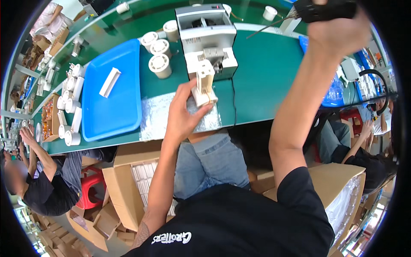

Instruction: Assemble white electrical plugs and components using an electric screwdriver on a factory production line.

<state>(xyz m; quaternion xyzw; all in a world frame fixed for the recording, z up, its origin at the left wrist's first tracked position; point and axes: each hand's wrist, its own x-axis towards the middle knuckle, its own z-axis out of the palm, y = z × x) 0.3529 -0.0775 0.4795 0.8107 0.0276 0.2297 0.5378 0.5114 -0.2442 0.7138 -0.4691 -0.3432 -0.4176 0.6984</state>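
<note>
My left hand (184, 113) grips a small cream plastic part (204, 85), holding it upright at the front of a grey bench machine (206, 32) on the green table (261, 73). The part's top end sits against the machine's white fixture. My right hand (336, 32) is raised high at the upper right, fingers closed around a black handheld tool (323, 9) with a thin tip pointing left. A silvery mat (156, 115) lies under my left hand.
A blue tray (113, 111) holding one white bar (110, 82) lies left of the machine. White round spools (159, 64) stand behind it. Open cardboard boxes (128, 180) sit below the table edge. Other people sit at the left (47, 188) and right (364, 150).
</note>
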